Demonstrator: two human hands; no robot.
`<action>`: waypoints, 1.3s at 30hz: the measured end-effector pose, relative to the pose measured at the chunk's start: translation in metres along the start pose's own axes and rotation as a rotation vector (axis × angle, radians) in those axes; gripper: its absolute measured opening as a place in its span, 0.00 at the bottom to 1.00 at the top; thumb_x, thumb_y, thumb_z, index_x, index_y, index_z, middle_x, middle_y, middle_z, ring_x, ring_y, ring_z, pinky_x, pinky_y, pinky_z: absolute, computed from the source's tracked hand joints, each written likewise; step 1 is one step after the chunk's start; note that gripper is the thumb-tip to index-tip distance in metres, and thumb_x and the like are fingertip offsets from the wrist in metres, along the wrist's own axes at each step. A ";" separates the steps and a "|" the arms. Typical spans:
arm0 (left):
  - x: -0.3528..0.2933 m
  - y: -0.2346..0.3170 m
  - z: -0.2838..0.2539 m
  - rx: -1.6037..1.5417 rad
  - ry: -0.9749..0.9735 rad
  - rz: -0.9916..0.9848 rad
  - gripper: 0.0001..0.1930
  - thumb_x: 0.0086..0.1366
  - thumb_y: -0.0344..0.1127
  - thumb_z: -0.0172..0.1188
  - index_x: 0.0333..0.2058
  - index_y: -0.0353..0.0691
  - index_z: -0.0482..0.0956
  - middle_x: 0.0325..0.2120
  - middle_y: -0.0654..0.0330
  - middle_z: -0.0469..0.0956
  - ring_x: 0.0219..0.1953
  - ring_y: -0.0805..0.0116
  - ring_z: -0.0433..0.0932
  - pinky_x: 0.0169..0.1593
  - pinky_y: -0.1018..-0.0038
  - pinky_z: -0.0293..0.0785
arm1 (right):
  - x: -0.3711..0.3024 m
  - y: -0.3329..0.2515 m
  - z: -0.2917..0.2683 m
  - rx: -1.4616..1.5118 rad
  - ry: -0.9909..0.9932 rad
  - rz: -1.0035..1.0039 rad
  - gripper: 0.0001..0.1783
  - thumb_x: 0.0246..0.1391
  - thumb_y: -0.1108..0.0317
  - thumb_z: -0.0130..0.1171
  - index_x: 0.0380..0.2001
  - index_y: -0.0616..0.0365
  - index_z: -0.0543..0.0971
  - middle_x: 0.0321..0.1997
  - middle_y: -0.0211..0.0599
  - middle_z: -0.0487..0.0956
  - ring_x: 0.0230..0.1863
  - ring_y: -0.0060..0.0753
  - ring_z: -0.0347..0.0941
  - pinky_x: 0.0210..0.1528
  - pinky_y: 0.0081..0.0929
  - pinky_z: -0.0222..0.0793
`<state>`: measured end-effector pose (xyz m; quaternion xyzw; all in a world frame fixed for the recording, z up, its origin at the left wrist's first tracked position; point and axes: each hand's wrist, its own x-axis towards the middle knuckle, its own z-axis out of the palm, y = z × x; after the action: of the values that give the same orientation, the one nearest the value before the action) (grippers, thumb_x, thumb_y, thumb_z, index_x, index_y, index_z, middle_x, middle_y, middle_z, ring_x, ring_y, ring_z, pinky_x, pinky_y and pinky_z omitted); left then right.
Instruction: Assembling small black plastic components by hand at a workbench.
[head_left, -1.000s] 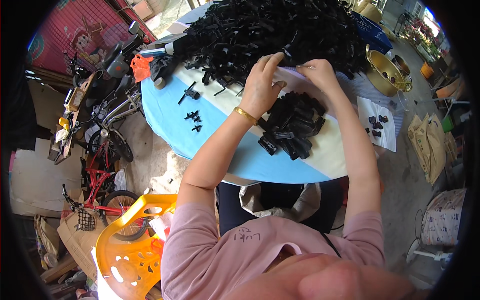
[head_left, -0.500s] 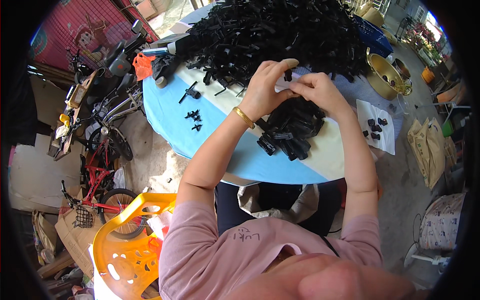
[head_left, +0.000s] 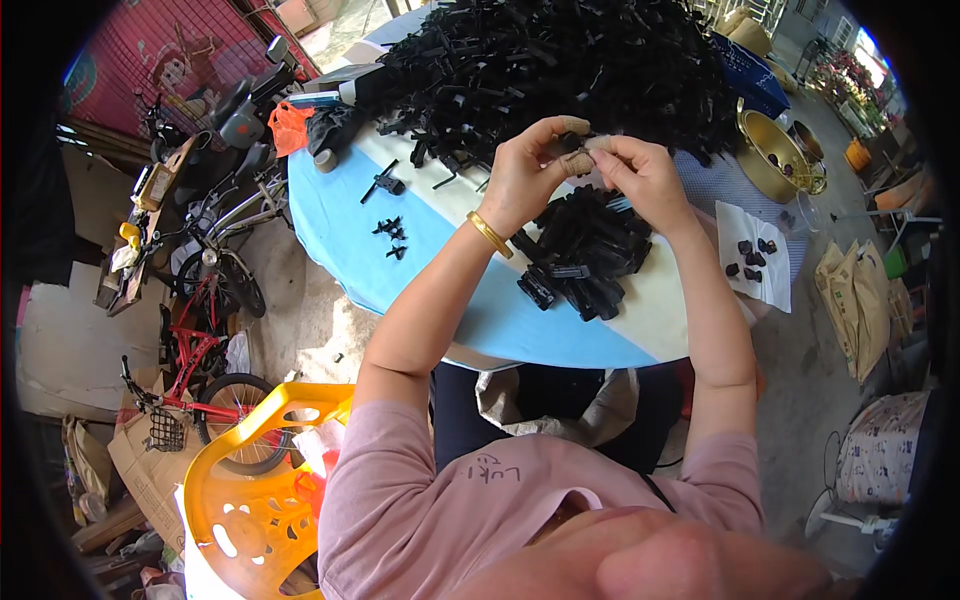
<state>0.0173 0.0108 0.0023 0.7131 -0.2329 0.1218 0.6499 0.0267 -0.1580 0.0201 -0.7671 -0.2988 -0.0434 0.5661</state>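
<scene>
Both hands meet over the table, just in front of a big heap of black plastic parts (head_left: 560,75). Thumb and fingers of my left hand (head_left: 530,172) close on a small black plastic part (head_left: 571,141). My right hand (head_left: 645,180) pinches at the same spot, its fingertips touching the left ones; what sits between them is too small to make out. Below the hands lies a smaller pile of black plastic pieces (head_left: 585,255). Left of it are a few tiny black pieces (head_left: 391,237) and a larger black part with a rod (head_left: 388,184).
The round table wears a blue and cream cloth (head_left: 450,315). At its right are a white sheet (head_left: 765,285) with several dark bits and a brass-coloured pot (head_left: 757,165). An orange bag (head_left: 289,128) lies at the left edge. A yellow chair (head_left: 255,500) and red bicycle (head_left: 205,345) stand left.
My hands have come closer together, fingertips now touching. The pale gap between them is covered, and the right hand has shifted slightly left.
</scene>
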 end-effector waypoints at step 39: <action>-0.002 0.012 -0.009 -0.878 -0.460 -0.250 0.20 0.54 0.25 0.58 0.45 0.33 0.63 0.33 0.56 0.73 0.40 0.57 0.76 0.43 0.65 0.76 | -0.004 0.007 -0.021 0.675 -0.153 0.090 0.12 0.50 0.67 0.58 0.37 0.61 0.76 0.25 0.21 0.72 0.22 0.08 0.61 0.21 0.07 0.54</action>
<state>0.0107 0.0194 0.0126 0.4035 -0.3119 -0.2264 0.8298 0.0333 -0.1796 0.0198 -0.5502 -0.3037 0.1403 0.7651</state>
